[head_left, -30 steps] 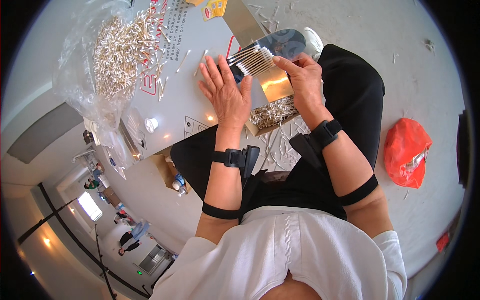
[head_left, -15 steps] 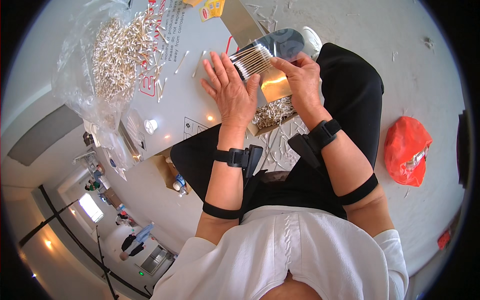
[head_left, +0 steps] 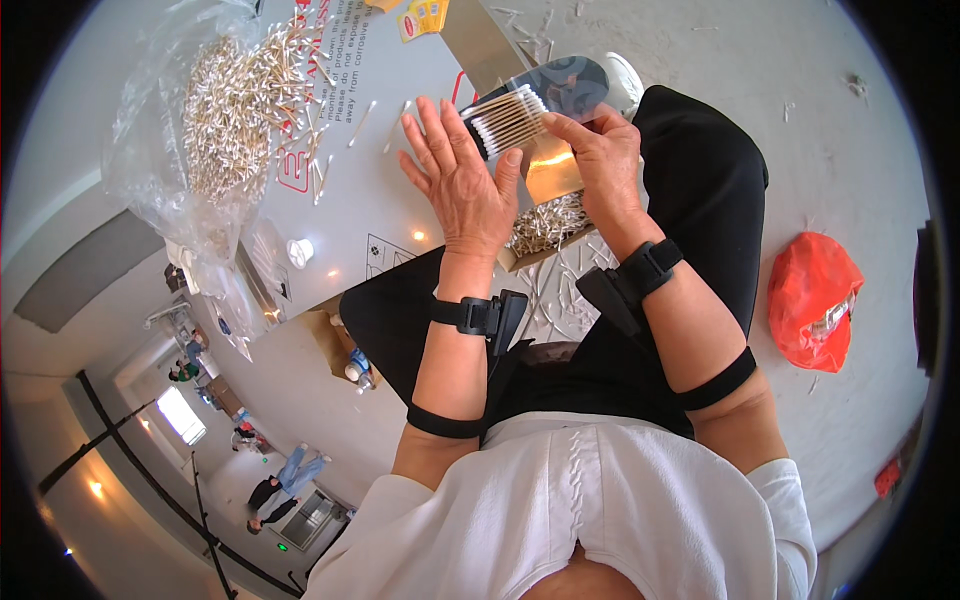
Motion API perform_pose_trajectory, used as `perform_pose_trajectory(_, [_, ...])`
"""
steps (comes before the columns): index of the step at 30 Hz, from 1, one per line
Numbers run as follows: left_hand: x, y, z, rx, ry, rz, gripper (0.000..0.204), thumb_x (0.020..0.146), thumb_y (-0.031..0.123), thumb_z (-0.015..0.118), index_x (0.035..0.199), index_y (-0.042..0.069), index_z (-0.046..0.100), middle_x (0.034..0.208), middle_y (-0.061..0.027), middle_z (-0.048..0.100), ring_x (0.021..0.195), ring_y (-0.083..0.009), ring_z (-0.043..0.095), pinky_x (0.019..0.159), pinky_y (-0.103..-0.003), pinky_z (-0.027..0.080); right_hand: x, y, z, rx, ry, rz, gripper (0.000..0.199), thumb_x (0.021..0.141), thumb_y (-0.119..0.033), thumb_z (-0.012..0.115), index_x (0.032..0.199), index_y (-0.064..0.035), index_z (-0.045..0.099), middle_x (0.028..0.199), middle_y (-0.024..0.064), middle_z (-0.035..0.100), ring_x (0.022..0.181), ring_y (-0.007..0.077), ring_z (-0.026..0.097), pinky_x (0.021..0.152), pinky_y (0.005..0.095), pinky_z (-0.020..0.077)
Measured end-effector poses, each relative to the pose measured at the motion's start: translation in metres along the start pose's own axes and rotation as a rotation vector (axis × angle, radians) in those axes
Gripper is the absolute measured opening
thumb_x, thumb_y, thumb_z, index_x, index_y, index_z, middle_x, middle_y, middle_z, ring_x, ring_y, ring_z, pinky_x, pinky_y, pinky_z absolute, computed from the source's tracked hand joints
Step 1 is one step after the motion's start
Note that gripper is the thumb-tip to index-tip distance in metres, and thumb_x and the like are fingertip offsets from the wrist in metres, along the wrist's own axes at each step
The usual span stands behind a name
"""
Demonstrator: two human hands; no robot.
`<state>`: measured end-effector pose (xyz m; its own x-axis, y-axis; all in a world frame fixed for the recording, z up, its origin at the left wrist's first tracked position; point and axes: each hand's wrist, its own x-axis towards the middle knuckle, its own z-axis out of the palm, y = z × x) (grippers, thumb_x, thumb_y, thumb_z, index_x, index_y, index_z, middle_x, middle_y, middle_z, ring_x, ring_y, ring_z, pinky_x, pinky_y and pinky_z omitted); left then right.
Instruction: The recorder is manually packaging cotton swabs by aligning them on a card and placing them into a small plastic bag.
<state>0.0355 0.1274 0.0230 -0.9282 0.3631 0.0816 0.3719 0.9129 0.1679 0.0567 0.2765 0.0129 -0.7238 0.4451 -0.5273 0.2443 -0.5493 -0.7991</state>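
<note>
My right hand (head_left: 605, 165) pinches the right end of a clear plastic packet (head_left: 578, 88) with a dark area, thumb on top. A neat row of cotton swabs (head_left: 508, 120) lies side by side in it, white tips along both edges. My left hand (head_left: 465, 200) is spread beside the row's left end, back of the hand up, holding nothing. Its thumb is near the packet's lower corner; I cannot tell whether it touches. Below the packet, an open box (head_left: 508, 264) holds many loose cotton swabs (head_left: 548, 222).
A large clear bag (head_left: 135, 150) heaped with cotton swabs (head_left: 235, 115) lies on the grey printed table (head_left: 375, 190). Stray swabs, a small white cup (head_left: 300, 253) and yellow packets (head_left: 425, 18) are there too. A red plastic bag (head_left: 812, 290) sits on the floor at right.
My left hand has shifted slightly left, its fingers a little further from the swabs. My right hand and the packet have barely moved. A person in the background has changed position.
</note>
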Motion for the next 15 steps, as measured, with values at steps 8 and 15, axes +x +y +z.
perform_pose_trajectory(8, [0.0003, -0.0045, -0.0016, -0.031, 0.071, 0.057, 0.075, 0.097, 0.058, 0.041, 0.151, 0.008, 0.027, 0.159, -0.0207, 0.016, 0.147, -0.0429, 0.006, 0.112, -0.063, 0.008, 0.0030, 0.0050, -0.0024, -0.049, -0.014, 0.003, 0.012, 0.076, -0.005, 0.078, 0.080, 0.0016, 0.068, 0.073, 0.0022, 0.065, 0.064, 0.0073, 0.053, 0.058, 0.0242, 0.0428])
perform_pose_trajectory(15, [-0.0002, 0.0035, -0.0066, 0.013, 0.098, 0.115, 0.055, 0.099, 0.052, 0.041, 0.140, 0.017, 0.051, 0.155, -0.0195, 0.026, 0.144, -0.0428, 0.012, 0.112, -0.058, 0.013, 0.0031, 0.0047, -0.0024, -0.041, -0.018, 0.014, 0.012, 0.076, -0.005, 0.078, 0.080, 0.0018, 0.068, 0.073, 0.0023, 0.064, 0.063, 0.0074, 0.052, 0.057, 0.0243, 0.0424])
